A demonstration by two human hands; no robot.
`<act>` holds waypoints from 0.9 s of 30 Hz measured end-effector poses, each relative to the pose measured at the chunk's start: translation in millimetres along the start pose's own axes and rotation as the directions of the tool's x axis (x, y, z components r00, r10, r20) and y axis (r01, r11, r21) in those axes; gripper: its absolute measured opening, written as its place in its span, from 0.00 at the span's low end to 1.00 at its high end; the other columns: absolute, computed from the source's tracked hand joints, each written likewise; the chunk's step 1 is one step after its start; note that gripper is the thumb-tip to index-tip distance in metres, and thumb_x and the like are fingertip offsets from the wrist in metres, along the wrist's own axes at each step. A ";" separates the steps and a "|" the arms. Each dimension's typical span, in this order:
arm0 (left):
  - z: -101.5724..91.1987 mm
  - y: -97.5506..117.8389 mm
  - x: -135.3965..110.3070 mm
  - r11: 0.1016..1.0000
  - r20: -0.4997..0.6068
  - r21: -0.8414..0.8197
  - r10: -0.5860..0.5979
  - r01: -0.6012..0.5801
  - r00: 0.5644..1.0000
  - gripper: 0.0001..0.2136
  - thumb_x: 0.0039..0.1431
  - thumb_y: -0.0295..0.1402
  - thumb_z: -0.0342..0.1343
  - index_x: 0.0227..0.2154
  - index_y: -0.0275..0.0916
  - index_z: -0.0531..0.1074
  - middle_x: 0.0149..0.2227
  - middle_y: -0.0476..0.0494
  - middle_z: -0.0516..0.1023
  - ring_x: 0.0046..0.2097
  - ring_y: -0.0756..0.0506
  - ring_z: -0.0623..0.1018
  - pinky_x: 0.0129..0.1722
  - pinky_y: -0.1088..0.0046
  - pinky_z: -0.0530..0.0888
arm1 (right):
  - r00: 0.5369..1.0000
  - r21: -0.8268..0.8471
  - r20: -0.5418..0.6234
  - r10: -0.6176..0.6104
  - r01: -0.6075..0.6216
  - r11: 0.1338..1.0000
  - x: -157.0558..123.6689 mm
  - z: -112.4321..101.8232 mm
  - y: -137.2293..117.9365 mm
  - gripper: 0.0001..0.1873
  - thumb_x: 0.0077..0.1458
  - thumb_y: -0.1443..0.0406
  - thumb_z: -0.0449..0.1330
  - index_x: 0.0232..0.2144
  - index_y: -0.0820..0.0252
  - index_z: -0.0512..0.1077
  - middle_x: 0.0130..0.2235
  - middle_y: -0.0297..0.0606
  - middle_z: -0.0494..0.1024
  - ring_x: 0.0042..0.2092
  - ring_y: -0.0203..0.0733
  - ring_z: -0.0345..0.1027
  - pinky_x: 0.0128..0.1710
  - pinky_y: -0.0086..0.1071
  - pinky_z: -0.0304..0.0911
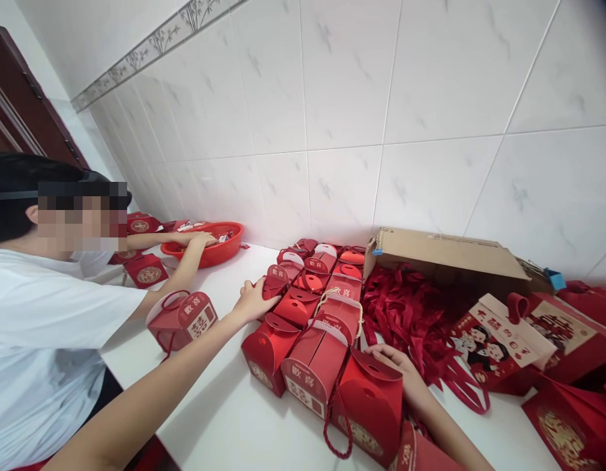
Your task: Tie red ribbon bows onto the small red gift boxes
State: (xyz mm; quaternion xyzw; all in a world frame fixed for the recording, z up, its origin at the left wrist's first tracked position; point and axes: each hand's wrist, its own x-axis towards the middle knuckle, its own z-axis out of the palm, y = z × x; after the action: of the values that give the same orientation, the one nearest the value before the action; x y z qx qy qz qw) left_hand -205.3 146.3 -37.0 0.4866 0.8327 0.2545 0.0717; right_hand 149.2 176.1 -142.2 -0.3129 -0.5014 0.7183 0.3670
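Several red gift boxes [316,307] with rope handles stand in rows on the white table [219,405]. My left hand [252,302] reaches in from the lower left. Its thumb and curled fingers grip the side of a red gift box [279,280] at the left edge of the rows. My right hand [389,358] lies behind the nearest red box [372,402], fingers stretched flat against its back and partly hidden by it. A pile of red ribbons [410,311] lies just beyond that hand.
A co-worker in a white shirt [42,340] sits at the left with a hand in a red basin [212,245]. A single red box [182,320] stands near them. An open cardboard carton [444,255] lies against the tiled wall. Printed red bags [523,340] lie at the right.
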 end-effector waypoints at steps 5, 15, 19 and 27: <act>-24.4 -17.0 13.1 0.977 0.014 -0.208 -0.039 0.042 0.999 0.37 0.39 0.58 0.56 0.51 0.43 0.68 0.54 0.32 0.68 0.60 0.24 0.58 0.56 0.49 0.55 | 1.000 0.000 -0.008 -0.001 0.001 1.000 0.3 1.4 -2.4 0.18 0.43 0.51 0.66 0.29 0.59 0.77 0.31 0.35 0.77 0.31 0.39 0.67 0.33 0.30 0.59; -34.7 -28.9 109.0 0.657 0.268 -0.725 -0.005 0.205 0.963 0.34 0.53 0.58 0.38 0.50 0.36 0.68 0.58 0.31 0.66 0.58 0.36 0.67 0.52 0.57 0.67 | 0.999 -0.032 -0.033 -0.004 0.002 0.999 -1.1 -0.1 2.2 0.19 0.45 0.50 0.65 0.31 0.60 0.77 0.31 0.37 0.77 0.32 0.40 0.68 0.33 0.31 0.61; 10.8 -55.6 130.9 0.502 0.305 -0.825 0.012 0.257 0.952 0.36 0.53 0.59 0.38 0.55 0.36 0.63 0.58 0.30 0.65 0.58 0.36 0.68 0.52 0.58 0.68 | 0.998 -0.090 -0.062 0.022 -0.028 0.996 3.8 -3.6 2.0 0.20 0.43 0.49 0.66 0.30 0.59 0.78 0.32 0.40 0.78 0.35 0.43 0.71 0.37 0.33 0.64; 73.0 -69.9 211.4 0.308 0.170 -0.941 0.080 0.138 0.982 0.33 0.59 0.55 0.36 0.58 0.36 0.58 0.58 0.32 0.65 0.57 0.38 0.68 0.51 0.59 0.69 | 0.975 -0.058 -0.191 0.118 -0.131 0.990 6.2 -0.2 7.0 0.21 0.39 0.47 0.66 0.28 0.56 0.78 0.33 0.43 0.79 0.38 0.48 0.73 0.42 0.36 0.67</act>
State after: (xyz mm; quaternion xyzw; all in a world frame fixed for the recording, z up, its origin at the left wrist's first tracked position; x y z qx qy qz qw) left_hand -341.8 323.4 -107.3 0.3572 0.5217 0.6475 0.4255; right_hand 144.6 179.9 -149.4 -0.4224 -0.4691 0.6892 0.3557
